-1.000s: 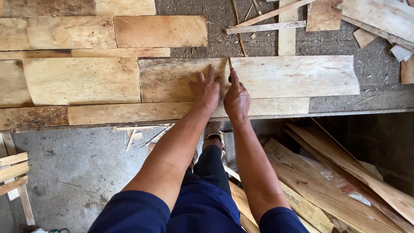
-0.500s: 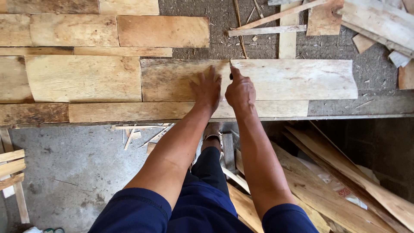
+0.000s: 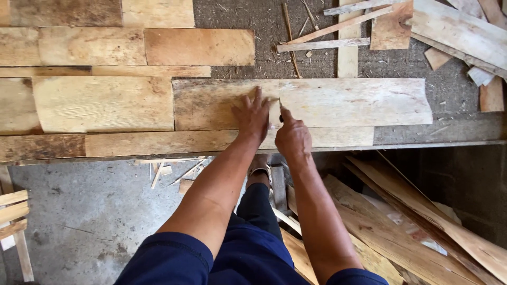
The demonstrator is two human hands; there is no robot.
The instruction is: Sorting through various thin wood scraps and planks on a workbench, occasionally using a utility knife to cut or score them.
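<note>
My left hand (image 3: 253, 113) lies flat, fingers spread, on a darker thin wood sheet (image 3: 208, 105) on the work surface. A paler wood sheet (image 3: 359, 103) butts against the darker one. My right hand (image 3: 293, 138) is curled at the seam between them, and a small dark tool (image 3: 281, 118) shows just past its fingers. Both sheets rest above a long narrow strip (image 3: 158, 142) along the near edge.
More thin sheets (image 3: 103, 103) cover the surface to the left and behind. Loose slats and offcuts (image 3: 338, 45) lie at the back right on bare rough board (image 3: 454, 126). Long planks (image 3: 422, 221) are stacked on the floor to the right, and a slatted frame (image 3: 13, 211) stands at the left.
My right hand has drawn back along the seam toward the near edge. My left hand stays pressed on the darker sheet.
</note>
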